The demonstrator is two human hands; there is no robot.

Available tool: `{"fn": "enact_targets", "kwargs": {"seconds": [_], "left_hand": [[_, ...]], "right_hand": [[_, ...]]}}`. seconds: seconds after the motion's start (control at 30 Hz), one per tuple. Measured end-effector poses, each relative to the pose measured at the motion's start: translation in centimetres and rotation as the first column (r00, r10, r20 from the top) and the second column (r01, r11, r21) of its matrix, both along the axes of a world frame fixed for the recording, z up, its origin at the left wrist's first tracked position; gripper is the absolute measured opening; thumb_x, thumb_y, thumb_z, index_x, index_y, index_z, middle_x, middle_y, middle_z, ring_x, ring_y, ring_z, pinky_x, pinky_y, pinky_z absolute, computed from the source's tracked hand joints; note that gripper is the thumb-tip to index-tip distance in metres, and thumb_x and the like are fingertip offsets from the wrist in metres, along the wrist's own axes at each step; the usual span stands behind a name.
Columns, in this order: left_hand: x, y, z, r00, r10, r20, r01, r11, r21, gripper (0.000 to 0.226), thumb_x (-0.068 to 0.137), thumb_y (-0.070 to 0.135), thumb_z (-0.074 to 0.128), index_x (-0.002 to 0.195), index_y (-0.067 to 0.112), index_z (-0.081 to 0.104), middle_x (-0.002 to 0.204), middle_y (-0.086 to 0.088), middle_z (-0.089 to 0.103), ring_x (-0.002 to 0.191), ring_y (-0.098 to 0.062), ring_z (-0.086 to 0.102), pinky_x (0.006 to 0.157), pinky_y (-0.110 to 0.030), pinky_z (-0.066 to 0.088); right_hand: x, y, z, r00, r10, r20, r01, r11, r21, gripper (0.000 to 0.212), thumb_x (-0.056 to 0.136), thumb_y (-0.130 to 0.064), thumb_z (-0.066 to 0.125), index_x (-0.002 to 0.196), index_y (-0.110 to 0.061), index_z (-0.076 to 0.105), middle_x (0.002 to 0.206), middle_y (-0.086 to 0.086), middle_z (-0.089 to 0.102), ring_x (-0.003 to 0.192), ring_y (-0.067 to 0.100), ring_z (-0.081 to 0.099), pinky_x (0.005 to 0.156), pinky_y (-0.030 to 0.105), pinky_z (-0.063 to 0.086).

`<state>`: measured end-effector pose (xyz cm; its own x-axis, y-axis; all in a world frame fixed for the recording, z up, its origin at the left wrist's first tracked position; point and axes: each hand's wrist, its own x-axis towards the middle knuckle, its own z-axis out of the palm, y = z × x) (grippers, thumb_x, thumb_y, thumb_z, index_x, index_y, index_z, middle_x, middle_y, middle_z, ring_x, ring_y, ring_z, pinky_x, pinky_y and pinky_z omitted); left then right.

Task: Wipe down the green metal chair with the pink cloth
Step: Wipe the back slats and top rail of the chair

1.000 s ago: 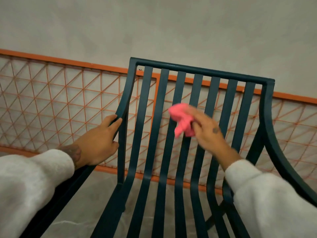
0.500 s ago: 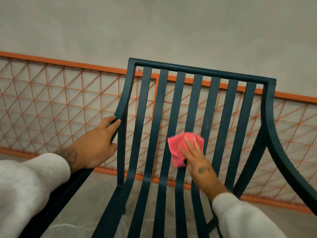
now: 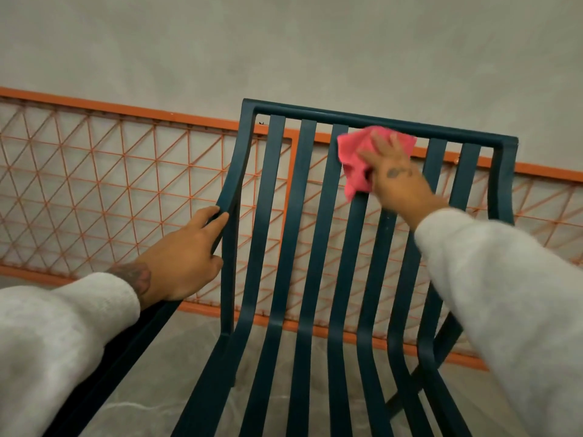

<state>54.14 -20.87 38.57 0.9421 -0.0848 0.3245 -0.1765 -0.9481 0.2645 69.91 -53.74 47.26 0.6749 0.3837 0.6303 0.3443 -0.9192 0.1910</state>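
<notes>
Your right grip, spread flat on the pink cloth, swept up the chair slats, reaching the top rail

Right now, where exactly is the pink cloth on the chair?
In the head view, the pink cloth is under the right hand, high on the back slats of the green metal chair, just below its top rail, right of centre.

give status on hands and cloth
Left hand grips green chair side frame. Right hand presses pink cloth flat just under top rail. Nothing blocking.
</notes>
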Motion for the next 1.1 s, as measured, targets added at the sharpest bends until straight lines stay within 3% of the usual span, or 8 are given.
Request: {"fn": "enact_targets", "kwargs": {"seconds": [0.1, 0.2, 0.33, 0.53, 0.7, 0.83, 0.97, 1.1], "left_hand": [[0.0, 0.0, 0.0, 1.0, 0.005, 0.002, -0.005, 1.0, 0.005, 0.076, 0.095, 0.025, 0.053, 0.156, 0.019, 0.009, 0.161, 0.009, -0.002, 0.133, -0.025, 0.043, 0.104, -0.031, 0.041], [0.2, 0.0, -0.1, 1.0, 0.005, 0.012, -0.005, 1.0, 0.004, 0.075, 0.095, 0.024, 0.053, 0.156, 0.019, 0.009, 0.161, 0.008, -0.001, 0.131, -0.024, 0.045, 0.102, -0.029, 0.042], [0.2, -0.1, -0.2, 1.0, 0.011, 0.017, -0.011, 1.0, 0.014, 0.076, 0.095, 0.025, 0.053, 0.156, 0.019, 0.009, 0.162, 0.006, -0.002, 0.128, -0.024, 0.048, 0.099, -0.029, 0.044], [0.3, -0.2, -0.2, 1.0, 0.023, 0.014, -0.024, 0.999, 0.038, 0.076, 0.095, 0.026, 0.054, 0.156, 0.019, 0.009, 0.162, 0.004, -0.001, 0.127, -0.027, 0.049, 0.099, -0.032, 0.044], [0.2, -0.1, -0.1, 1.0, 0.012, -0.003, -0.012, 1.0, 0.023, 0.077, 0.095, 0.024, 0.055, 0.156, 0.017, 0.009, 0.162, 0.003, -0.001, 0.132, -0.028, 0.045, 0.103, -0.033, 0.041], [0.2, -0.1, 0.0, 1.0, 0.002, -0.009, -0.002, 1.0, 0.009, 0.078, 0.095, 0.025, 0.055, 0.156, 0.018, 0.009, 0.162, 0.005, -0.002, 0.133, -0.026, 0.043, 0.103, -0.032, 0.041], [0.3, 0.2, -0.1, 1.0, -0.016, -0.004, 0.016, 1.0, -0.003, 0.078, 0.094, 0.024, 0.055, 0.156, 0.017, 0.009, 0.162, 0.006, -0.001, 0.133, -0.025, 0.043, 0.104, -0.031, 0.041], [0.1, 0.0, 0.0, 1.0, -0.015, -0.009, 0.015, 1.0, -0.018, 0.076, 0.095, 0.022, 0.054, 0.156, 0.017, 0.01, 0.162, 0.006, -0.001, 0.136, -0.025, 0.04, 0.106, -0.03, 0.037]], "right_hand": [[0.3, -1.9, 2.6, 0.998, -0.003, 0.068, 0.007, 0.998, -0.062, 0.062, 0.087, 0.0, 0.066, 0.143, -0.02, 0.046, 0.16, 0.009, 0.03, 0.149, 0.042, 0.017, 0.119, 0.055, 0.023], [-1.4, -3.6, -0.1, 0.998, -0.02, 0.065, 0.015, 0.997, 0.075, 0.062, 0.092, 0.001, 0.059, 0.15, -0.016, 0.041, 0.163, 0.009, 0.024, 0.151, 0.037, 0.014, 0.119, 0.046, 0.017], [-4.3, -4.9, -11.0, 0.999, 0.025, -0.021, -0.023, 0.994, 0.104, 0.082, 0.088, 0.006, 0.063, 0.156, -0.023, 0.028, 0.166, 0.004, 0.012, 0.152, 0.034, 0.007, 0.114, 0.055, 0.032], [-8.8, -4.9, -24.4, 0.958, -0.016, -0.287, 0.017, 1.0, 0.0, 0.118, 0.049, 0.005, 0.093, 0.148, -0.02, 0.036, 0.157, 0.009, 0.033, 0.137, 0.043, 0.039, 0.091, 0.055, 0.053], [-6.7, -4.7, -18.5, 0.989, 0.025, -0.148, -0.017, 0.998, 0.054, 0.104, 0.07, 0.01, 0.078, 0.155, -0.018, 0.025, 0.164, 0.006, 0.012, 0.149, 0.036, 0.015, 0.105, 0.055, 0.046], [-3.7, -3.5, -7.9, 0.999, -0.019, -0.041, 0.024, 0.992, 0.126, 0.086, 0.092, 0.006, 0.057, 0.158, -0.025, 0.011, 0.166, 0.0, -0.003, 0.153, 0.029, -0.005, 0.12, 0.043, 0.002], [-1.1, -2.3, -2.5, 0.994, -0.055, -0.095, 0.077, 0.965, 0.252, 0.081, 0.091, 0.009, 0.055, 0.157, -0.028, 0.026, 0.168, 0.002, 0.004, 0.153, 0.032, 0.003, 0.122, 0.045, 0.013], [-3.3, -1.5, -8.6, 0.996, -0.003, -0.085, 0.035, 0.925, 0.378, 0.077, 0.093, 0.011, 0.049, 0.157, -0.024, 0.026, 0.167, 0.003, 0.005, 0.153, 0.032, 0.004, 0.12, 0.044, 0.019]]}}
